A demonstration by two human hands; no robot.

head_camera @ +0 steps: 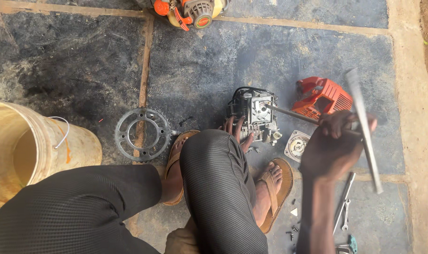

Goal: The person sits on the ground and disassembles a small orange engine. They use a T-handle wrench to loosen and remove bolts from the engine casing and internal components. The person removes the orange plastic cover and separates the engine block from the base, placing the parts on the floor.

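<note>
right hand [334,141] at 3 o'clock, fist closed around long grey metal T-handle wrench [364,129] | wrench shaft tip touching small grey metal engine block [254,115] at centre | left hand [235,129] fingers resting against block's 7 o'clock side, grip unclear | orange plastic engine cover [324,96] at 2 o'clock | toothed steel sprocket ring [142,134] at 9 o'clock

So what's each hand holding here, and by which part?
Right hand grips a T-shaped wrench at the handle end, shaft tip on the engine. Left hand steadies the engine's near side.
</note>
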